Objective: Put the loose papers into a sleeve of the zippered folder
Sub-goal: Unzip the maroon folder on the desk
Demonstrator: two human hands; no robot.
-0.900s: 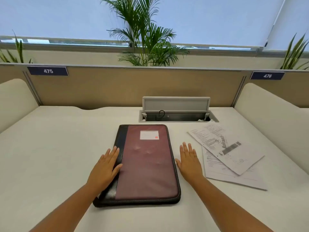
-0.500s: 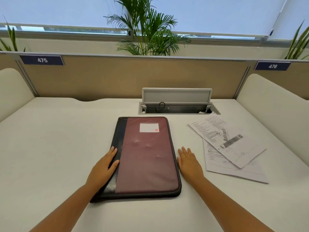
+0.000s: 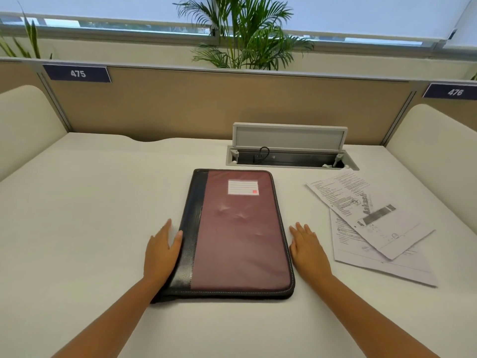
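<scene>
A maroon zippered folder with a black spine and a white label lies closed in the middle of the white desk. My left hand rests flat against its left spine edge, thumb touching the black strip. My right hand lies flat on the desk along the folder's right edge. Both hands have straight fingers and hold nothing. The loose papers, two or three printed sheets, lie overlapped on the desk to the right of my right hand.
An open cable hatch with its lid raised sits behind the folder. A tan partition with tags 475 and 476 closes the back. Padded cream side panels flank the white desk. A palm plant stands behind the partition.
Both hands slid back toward me along the folder's edges; the left moved off the cover to the spine side. The view tilted slightly. The folder and papers stayed put.
</scene>
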